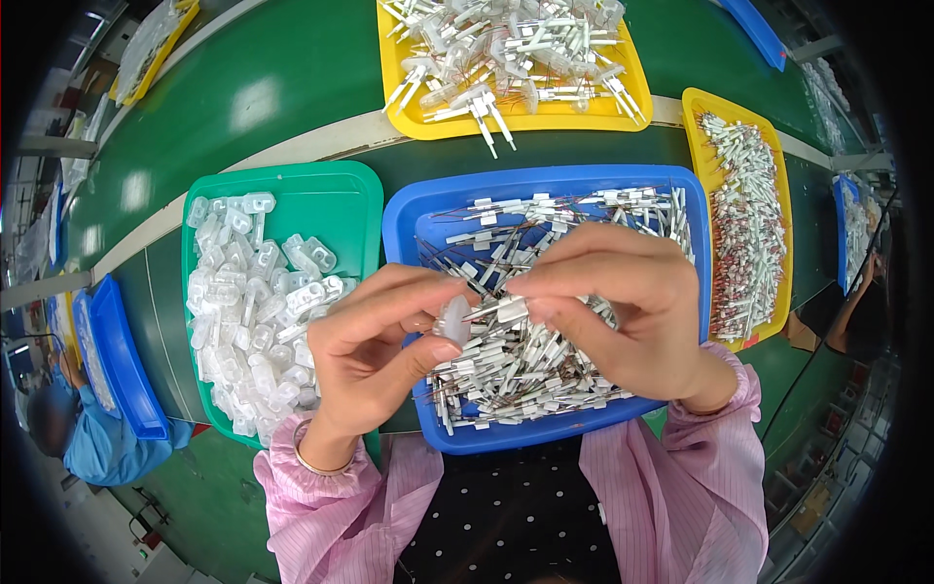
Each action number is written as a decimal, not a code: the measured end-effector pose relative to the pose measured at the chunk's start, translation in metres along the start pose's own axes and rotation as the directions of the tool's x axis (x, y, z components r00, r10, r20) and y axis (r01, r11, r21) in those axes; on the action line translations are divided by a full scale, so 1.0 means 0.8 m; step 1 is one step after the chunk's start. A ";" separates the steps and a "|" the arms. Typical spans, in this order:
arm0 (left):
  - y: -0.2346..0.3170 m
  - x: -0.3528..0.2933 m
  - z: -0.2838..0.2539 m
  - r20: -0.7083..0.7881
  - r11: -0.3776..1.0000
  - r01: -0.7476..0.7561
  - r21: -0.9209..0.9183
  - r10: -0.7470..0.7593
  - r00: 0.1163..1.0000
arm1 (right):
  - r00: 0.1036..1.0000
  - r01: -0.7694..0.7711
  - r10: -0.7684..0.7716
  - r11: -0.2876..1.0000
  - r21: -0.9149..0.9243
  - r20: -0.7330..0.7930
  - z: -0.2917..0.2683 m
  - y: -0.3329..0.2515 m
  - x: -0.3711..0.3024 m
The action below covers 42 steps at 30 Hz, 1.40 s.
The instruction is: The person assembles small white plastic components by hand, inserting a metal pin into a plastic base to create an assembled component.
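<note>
- We see the left hand (365,346) pinching a small clear plastic cap (453,319) between thumb and fingers, held just above the near left part of the blue tray (404,229).
- The right hand (623,302) is closed on a thin white pin part (501,310), its tip touching the cap held in the other hand.
- The blue tray sits straight ahead of us and holds a loose heap of the same white pin parts with thin wire leads, piled thickest toward its near edge.
- Just left of it, a green tray (336,190) holds a mound of clear plastic caps along its left and near side; its far right corner is bare.
- Beyond the blue tray, a yellow tray (394,92) is heaped with larger white and clear assembled pieces, a few hanging over its near rim.
- To the right, a narrow yellow tray (783,214) holds slim white parts with reddish wires, laid in rough rows.
- All of these rest on a green work surface (292,78); further blue trays sit at the left (122,370) and right edges.
- Another person in a blue garment (92,443) works at the lower left.
</note>
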State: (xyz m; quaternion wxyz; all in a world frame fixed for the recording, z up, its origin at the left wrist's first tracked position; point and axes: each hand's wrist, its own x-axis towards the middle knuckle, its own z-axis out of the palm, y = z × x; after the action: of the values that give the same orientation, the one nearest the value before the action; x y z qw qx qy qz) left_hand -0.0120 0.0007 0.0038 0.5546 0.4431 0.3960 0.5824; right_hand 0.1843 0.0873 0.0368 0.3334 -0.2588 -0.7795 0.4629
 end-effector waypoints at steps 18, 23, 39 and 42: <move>-0.013 -0.008 0.005 -0.060 0.993 0.044 -0.107 -0.051 0.997 | 0.992 0.112 -0.115 0.992 -0.062 -0.050 0.020 0.013 -0.004; -0.016 -0.005 0.001 0.010 0.999 0.011 -0.034 -0.011 1.000 | 0.988 0.154 -0.157 0.982 -0.113 -0.015 0.019 0.012 -0.007; -0.008 -0.005 -0.013 -0.155 0.973 -0.039 0.227 0.075 0.985 | 0.989 -0.088 -0.022 0.699 -0.709 -0.144 -0.098 0.030 -0.013; -0.006 0.000 -0.008 -0.174 0.982 -0.049 0.183 0.081 0.981 | 0.956 -0.292 0.092 0.249 -0.923 -0.277 -0.216 0.092 -0.042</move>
State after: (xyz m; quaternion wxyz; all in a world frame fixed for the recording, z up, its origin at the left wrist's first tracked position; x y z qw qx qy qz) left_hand -0.0171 0.0014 -0.0027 0.4550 0.4489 0.4805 0.6005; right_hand 0.3440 0.1906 0.0217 0.1151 -0.5372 -0.8312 -0.0851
